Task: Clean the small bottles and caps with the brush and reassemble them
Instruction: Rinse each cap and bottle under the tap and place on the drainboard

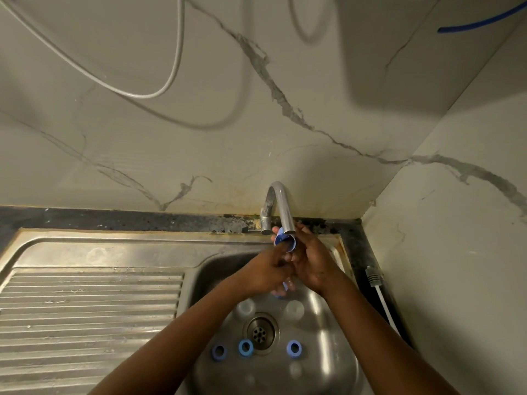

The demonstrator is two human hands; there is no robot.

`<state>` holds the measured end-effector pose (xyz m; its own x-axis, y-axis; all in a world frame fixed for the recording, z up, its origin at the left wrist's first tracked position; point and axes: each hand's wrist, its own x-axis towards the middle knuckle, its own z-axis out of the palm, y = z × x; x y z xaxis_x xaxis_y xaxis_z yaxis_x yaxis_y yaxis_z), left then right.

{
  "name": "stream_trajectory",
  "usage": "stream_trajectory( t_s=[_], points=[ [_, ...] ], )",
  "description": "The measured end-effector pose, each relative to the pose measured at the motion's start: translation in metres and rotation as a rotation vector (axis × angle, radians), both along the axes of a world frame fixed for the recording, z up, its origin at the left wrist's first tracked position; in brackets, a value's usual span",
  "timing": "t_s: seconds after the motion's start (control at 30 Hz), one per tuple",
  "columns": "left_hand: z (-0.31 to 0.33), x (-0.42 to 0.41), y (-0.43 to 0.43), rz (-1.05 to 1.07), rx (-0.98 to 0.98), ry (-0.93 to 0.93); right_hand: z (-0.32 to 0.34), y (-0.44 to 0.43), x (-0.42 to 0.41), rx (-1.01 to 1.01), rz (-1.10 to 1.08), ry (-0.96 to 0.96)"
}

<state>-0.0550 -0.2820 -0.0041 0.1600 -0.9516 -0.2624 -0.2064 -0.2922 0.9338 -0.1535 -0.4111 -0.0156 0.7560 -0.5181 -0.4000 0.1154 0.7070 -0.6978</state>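
Both hands meet just under the spout of the tap [281,206], right of centre in the frame, above the far end of the sink basin [216,269]. The right hand [310,263] curls its fingers round a blue cap [285,241], holding it touching the mouth of the spout with its open side turned toward the camera. The left hand [265,273] comes in from the lower left with its fingers curled and one fingertip on the lower rim of the cap. Whether it grips the cap or something else cannot be told. A blurred blue piece [281,290] shows just below the two hands, too unclear to name.

Lower in the frame, three blue rings lie on the basin floor near the drain [260,333]: a left ring [219,351], a middle ring [245,347] just beside the drain's lower left edge, and a right ring [294,348]. Above the drain sit two pale, see-through round shapes [245,306], one on each side, and they look like small bottles.

The ridged steel drainboard [85,309] fills the lower left. A dark speckled worktop [114,219] runs along the back edge below the marble-patterned wall [313,81]. A white cable [383,297] lies at the right of the sink, and a blue hose [484,21] crosses the upper right corner
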Motion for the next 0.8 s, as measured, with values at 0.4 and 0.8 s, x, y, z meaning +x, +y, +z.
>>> stream_trajectory(
  t_s=[0.4, 0.8],
  points=[
    [-0.004, -0.004, 0.007, -0.01, 0.164, -1.186, 0.001, -0.003, 0.018, -0.381, -0.046, 0.212],
    [-0.004, -0.016, 0.007, 0.05, -0.217, 1.12, -0.002, 0.012, 0.004, -0.354, -0.088, 0.227]
  ],
)
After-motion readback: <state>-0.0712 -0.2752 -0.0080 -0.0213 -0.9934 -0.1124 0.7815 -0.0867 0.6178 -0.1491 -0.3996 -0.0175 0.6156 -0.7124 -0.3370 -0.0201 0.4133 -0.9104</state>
